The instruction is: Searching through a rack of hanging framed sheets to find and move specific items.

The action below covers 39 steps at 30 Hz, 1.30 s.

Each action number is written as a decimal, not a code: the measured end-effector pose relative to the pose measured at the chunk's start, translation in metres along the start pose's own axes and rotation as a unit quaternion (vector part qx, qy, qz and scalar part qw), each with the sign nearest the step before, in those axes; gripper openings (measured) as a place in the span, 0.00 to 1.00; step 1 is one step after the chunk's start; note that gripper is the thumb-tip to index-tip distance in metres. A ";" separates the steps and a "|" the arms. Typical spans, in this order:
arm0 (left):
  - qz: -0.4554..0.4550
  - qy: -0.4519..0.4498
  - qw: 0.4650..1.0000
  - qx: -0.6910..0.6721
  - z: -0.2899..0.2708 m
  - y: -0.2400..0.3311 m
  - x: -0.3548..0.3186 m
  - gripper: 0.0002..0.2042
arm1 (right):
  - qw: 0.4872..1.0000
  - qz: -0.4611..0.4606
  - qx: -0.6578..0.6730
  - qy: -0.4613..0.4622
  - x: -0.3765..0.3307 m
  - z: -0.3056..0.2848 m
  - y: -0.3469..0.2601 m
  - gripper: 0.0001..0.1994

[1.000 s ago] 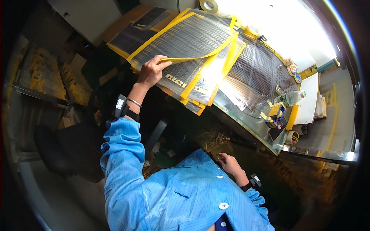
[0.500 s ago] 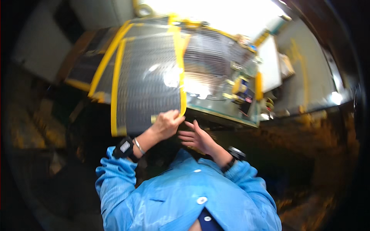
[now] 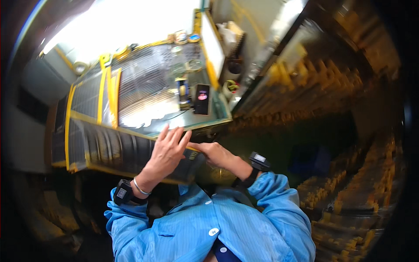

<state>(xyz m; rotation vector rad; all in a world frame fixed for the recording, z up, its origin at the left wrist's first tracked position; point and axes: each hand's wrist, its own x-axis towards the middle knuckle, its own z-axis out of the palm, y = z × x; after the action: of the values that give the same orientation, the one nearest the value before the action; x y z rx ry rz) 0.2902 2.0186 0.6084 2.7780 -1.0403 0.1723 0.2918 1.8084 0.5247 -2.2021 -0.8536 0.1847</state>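
Note:
A dark see-through film sheet (image 3: 120, 146) with fine lines and yellow tape edges hangs bowed over the front edge of the glass-topped table (image 3: 168, 125). My right hand (image 3: 217, 156) is closed on its near right corner, thumb and fingers pinching the edge. Over the sheet beside that corner is my left hand (image 3: 165, 152), its fingers stretched out and apart; whether the palm touches the film is hidden. More lined film with yellow strips (image 3: 89, 98) lies on the table at the left.
On the table's right part are a phone (image 3: 201, 99), a small blue and yellow item (image 3: 183, 92) and a glass jar (image 3: 194, 65). A tape roll (image 3: 80, 67) stands at the back left. A white board (image 3: 213, 41) rises at the right edge. Racks of yellow-edged sheets (image 3: 305, 87) fill the right.
The view has turned right. My left hand has let go of the sheet's corner and spread its fingers, while my right hand has taken hold there. The sheet has swung lower and bowed.

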 end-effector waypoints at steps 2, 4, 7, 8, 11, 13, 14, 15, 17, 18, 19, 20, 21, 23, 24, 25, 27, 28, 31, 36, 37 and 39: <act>0.023 -0.112 0.993 0.011 0.038 0.039 0.038 0.11 | 1.000 0.007 0.001 0.022 -0.061 -0.045 0.034 0.33; 0.094 -0.114 0.987 -0.064 0.073 0.094 0.079 0.07 | 0.995 0.027 0.037 0.086 -0.137 -0.081 0.073 0.22; 0.134 -0.103 0.968 -0.184 0.131 0.183 0.142 0.05 | 0.962 0.197 0.080 0.169 -0.248 -0.136 0.122 0.10; 0.173 -0.114 0.962 -0.179 0.145 0.211 0.175 0.05 | 0.950 0.210 0.094 0.211 -0.281 -0.160 0.129 0.09; 0.105 -0.090 0.935 -0.327 0.174 0.303 0.253 0.04 | 0.899 0.200 -0.060 0.385 -0.383 -0.211 0.174 0.12; 0.116 -0.141 0.904 -0.387 0.186 0.356 0.321 0.05 | 0.873 0.216 -0.075 0.430 -0.437 -0.256 0.186 0.12; 0.137 -0.122 0.879 -0.440 0.210 0.373 0.353 0.07 | 0.859 0.276 -0.059 0.427 -0.457 -0.287 0.179 0.11; 0.163 -0.143 0.869 -0.446 0.216 0.400 0.389 0.07 | 0.838 0.339 -0.038 0.425 -0.478 -0.314 0.173 0.10; 0.229 -0.164 0.831 -0.480 0.223 0.457 0.459 0.08 | 0.778 0.347 -0.106 0.513 -0.510 -0.345 0.179 0.06; 0.244 -0.169 0.817 -0.494 0.230 0.487 0.493 0.09 | 0.737 0.371 -0.100 0.556 -0.521 -0.362 0.182 0.05; 0.269 -0.177 0.793 -0.518 0.237 0.522 0.525 0.10 | 0.690 0.397 -0.099 0.597 -0.534 -0.376 0.188 0.05; 0.291 -0.205 0.775 -0.522 0.240 0.559 0.556 0.10 | 0.656 0.401 -0.131 0.626 -0.552 -0.388 0.199 0.05; 0.306 -0.199 0.751 -0.551 0.249 0.595 0.582 0.11 | 0.623 0.404 -0.160 0.650 -0.569 -0.399 0.208 0.05; 0.379 -0.196 0.684 -0.592 0.261 0.669 0.633 0.10 | 0.569 0.472 -0.148 0.657 -0.594 -0.434 0.215 0.07; 0.382 -0.230 0.663 -0.601 0.271 0.696 0.650 0.10 | 0.543 0.497 -0.119 0.666 -0.605 -0.440 0.221 0.08; 0.388 -0.254 0.635 -0.618 0.277 0.729 0.669 0.10 | 0.518 0.519 -0.104 0.672 -0.619 -0.453 0.221 0.09; 0.434 -0.264 0.593 -0.625 0.285 0.793 0.698 0.10 | 0.473 0.496 -0.064 0.726 -0.645 -0.462 0.224 0.12; 0.448 -0.287 0.574 -0.622 0.272 0.820 0.712 0.10 | 0.425 0.500 -0.012 0.754 -0.653 -0.467 0.222 0.15; 0.501 -0.319 0.569 -0.569 0.259 0.897 0.758 0.10 | 0.367 0.563 0.085 0.735 -0.697 -0.469 0.224 0.15; 0.569 -0.270 0.547 -0.551 0.286 1.010 0.814 0.11 | 0.318 0.507 0.230 0.767 -0.725 -0.459 0.274 0.14; 0.589 -0.265 0.543 -0.537 0.283 1.036 0.822 0.11 | 0.311 0.501 0.221 0.776 -0.738 -0.462 0.289 0.13; 0.622 -0.254 0.548 -0.498 0.279 1.066 0.847 0.11 | 0.266 0.449 0.241 0.819 -0.750 -0.467 0.325 0.12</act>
<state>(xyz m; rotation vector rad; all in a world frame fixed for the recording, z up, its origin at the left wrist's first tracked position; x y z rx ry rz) 0.2356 0.6301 0.6023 0.6780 -2.0897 -0.8293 0.0617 0.8958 0.5328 -0.8228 1.4763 -1.0337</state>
